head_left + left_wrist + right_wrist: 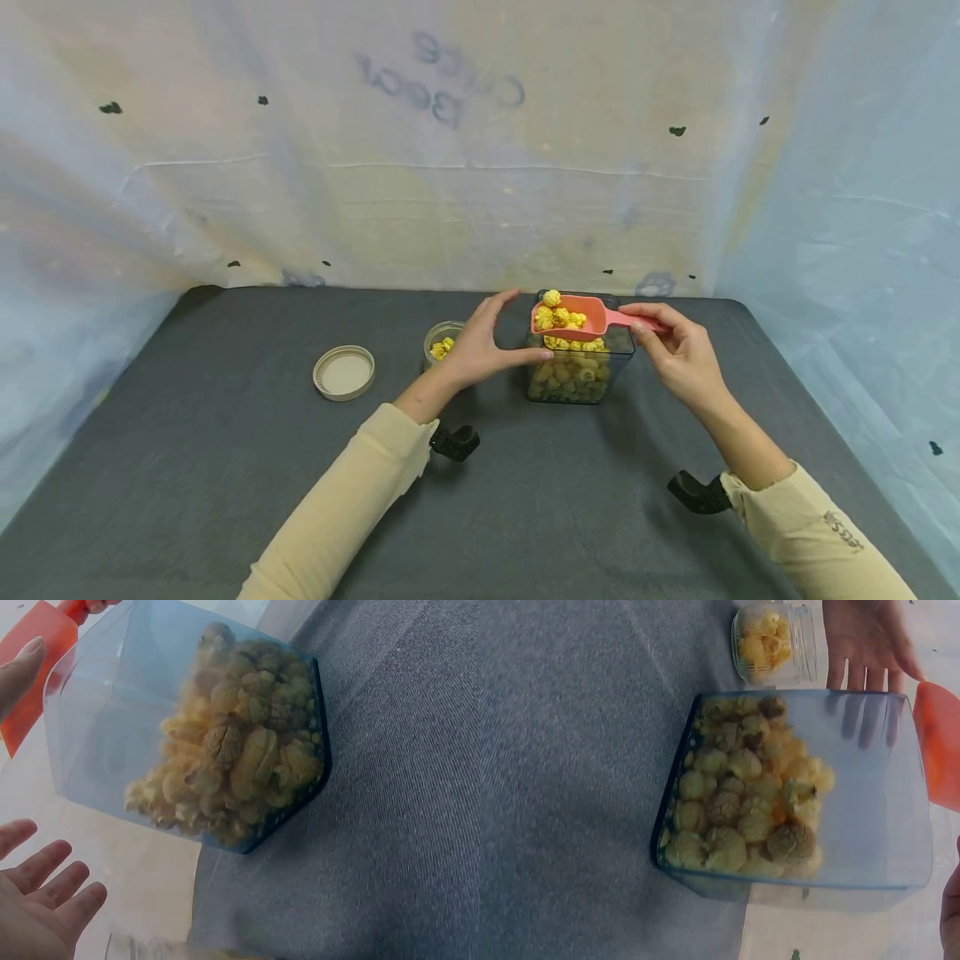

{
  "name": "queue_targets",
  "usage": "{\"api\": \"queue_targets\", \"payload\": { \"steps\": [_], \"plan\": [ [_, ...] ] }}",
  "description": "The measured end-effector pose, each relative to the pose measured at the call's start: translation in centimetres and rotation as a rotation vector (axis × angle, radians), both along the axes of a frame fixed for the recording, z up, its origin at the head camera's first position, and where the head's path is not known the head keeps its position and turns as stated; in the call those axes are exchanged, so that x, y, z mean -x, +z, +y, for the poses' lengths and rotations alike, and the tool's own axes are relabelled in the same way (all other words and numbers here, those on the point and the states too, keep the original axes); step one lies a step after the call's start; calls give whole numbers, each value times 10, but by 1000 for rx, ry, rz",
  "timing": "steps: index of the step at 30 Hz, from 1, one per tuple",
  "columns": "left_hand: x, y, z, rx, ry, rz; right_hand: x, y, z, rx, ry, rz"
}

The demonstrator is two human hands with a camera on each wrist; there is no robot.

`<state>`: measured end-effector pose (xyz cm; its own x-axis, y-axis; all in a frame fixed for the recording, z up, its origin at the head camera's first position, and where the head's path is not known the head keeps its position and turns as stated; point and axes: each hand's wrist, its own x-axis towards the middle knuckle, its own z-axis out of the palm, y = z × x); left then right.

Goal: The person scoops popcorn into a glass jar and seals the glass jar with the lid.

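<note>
- Popcorn (558,315) heaps a pink scoop (572,317), kept level just above the clear square container (579,377) so nothing spills.
- Her right hand (677,354) pinches the scoop's handle at its right end, fingers curled round it.
- Her left hand (480,343) stands spread-fingered just left of the container, thumb tip touching its wall to steady it; it grips nothing.
- That container sits mid-table, about half full of popcorn.
- A small glass jar (442,342) with a little popcorn waits behind the left hand, lidless.
- Its lid (343,372) lies flat further left on the grey table (225,467).
</note>
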<state>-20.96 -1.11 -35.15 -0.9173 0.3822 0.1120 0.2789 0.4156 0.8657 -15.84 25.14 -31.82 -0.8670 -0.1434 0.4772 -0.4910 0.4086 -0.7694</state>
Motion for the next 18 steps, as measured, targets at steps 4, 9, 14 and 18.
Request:
{"api": "queue_targets", "payload": {
  "steps": [4, 9, 14, 18],
  "plan": [
    [-2, 0, -6, 0, 5, 7, 0, 0, -5, 18, 10, 5],
    [-4, -2, -13, -5, 15, 11, -2, 0, -12, 52, 34, 10],
    [-7, -4, -20, -10, 23, 18, -5, -1, -17, 58, 37, 10],
    [-10, -4, -25, -2, 33, 32, -8, -1, -22, 53, 28, 18]
  ]
}}
